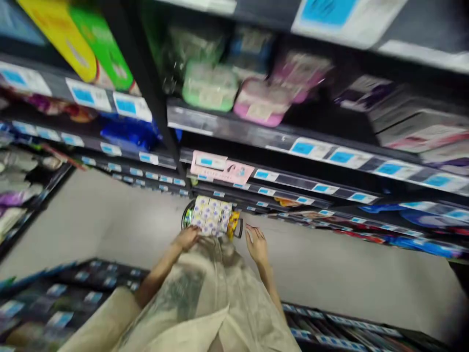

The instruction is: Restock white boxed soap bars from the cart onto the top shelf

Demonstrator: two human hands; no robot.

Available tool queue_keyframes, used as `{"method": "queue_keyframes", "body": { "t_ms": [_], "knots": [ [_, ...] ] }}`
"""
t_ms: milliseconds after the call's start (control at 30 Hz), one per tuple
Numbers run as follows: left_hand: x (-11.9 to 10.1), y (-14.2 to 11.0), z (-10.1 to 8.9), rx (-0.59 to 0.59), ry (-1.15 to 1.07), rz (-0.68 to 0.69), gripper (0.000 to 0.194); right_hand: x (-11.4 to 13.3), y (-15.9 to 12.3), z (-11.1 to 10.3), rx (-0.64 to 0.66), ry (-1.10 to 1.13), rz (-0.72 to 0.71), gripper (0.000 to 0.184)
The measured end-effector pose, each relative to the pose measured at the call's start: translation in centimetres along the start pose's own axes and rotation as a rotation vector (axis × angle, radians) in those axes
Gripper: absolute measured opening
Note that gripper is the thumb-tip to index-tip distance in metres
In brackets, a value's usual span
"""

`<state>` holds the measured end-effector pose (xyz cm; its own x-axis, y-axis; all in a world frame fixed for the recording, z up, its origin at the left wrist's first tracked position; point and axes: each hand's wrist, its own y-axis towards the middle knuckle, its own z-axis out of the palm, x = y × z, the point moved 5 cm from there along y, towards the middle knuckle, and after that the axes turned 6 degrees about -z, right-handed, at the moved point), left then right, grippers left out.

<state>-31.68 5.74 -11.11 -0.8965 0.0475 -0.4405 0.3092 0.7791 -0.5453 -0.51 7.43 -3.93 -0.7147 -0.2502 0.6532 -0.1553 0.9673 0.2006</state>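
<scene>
Below me a dark-rimmed basket or cart (240,229) holds a stacked pack with a white, yellow and purple pattern (210,215). A yellow packet (233,224) stands at its right side and a green item (188,215) at its left. My left hand (188,237) is at the near left corner of the pack, its fingers curled; what lies under them is hidden. Just right of the basket, my right hand (257,240) hangs apart from it, fingers loosely spread with nothing in them.
Tall shelving (234,122) with blue-and-white price tags runs in front, bearing green and pink boxes (210,85). More shelves stand at the left (22,210) and behind me (91,288). The pale floor (330,259) stretches along the aisle. The view is blurred.
</scene>
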Motion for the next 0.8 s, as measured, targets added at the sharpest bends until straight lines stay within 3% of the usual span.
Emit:
{"method": "queue_keyframes", "body": {
  "t_ms": [100,167,233,367,533,667,800],
  "knots": [
    [2.1,0.1,4.1,0.033,-0.099,-0.085,0.031,-5.2,-8.3,4.7,-0.088,0.073,0.335,0.045],
    [3.5,0.6,5.8,0.028,-0.135,-0.129,0.030,-6.5,-11.8,5.8,-0.119,0.134,0.461,0.046],
    [4.5,0.9,7.3,0.016,-0.157,-0.188,0.031,-7.3,-13.4,6.1,-0.129,0.183,0.533,0.044],
    [6.2,0.4,10.4,-0.017,-0.204,-0.352,0.035,-8.9,-12.2,5.9,-0.100,0.189,0.544,0.043],
    [9.0,-1.0,13.8,-0.044,-0.299,-0.567,0.031,-11.9,-7.4,6.5,-0.047,0.180,0.557,0.049],
    [10.8,-2.4,16.1,-0.029,-0.387,-0.679,0.031,-13.1,-4.0,8.6,0.067,0.196,0.552,0.051],
    [11.7,-4.1,17.8,-0.016,-0.463,-0.744,0.030,-12.5,-2.8,11.3,0.206,0.214,0.522,0.045]
  ]
}}
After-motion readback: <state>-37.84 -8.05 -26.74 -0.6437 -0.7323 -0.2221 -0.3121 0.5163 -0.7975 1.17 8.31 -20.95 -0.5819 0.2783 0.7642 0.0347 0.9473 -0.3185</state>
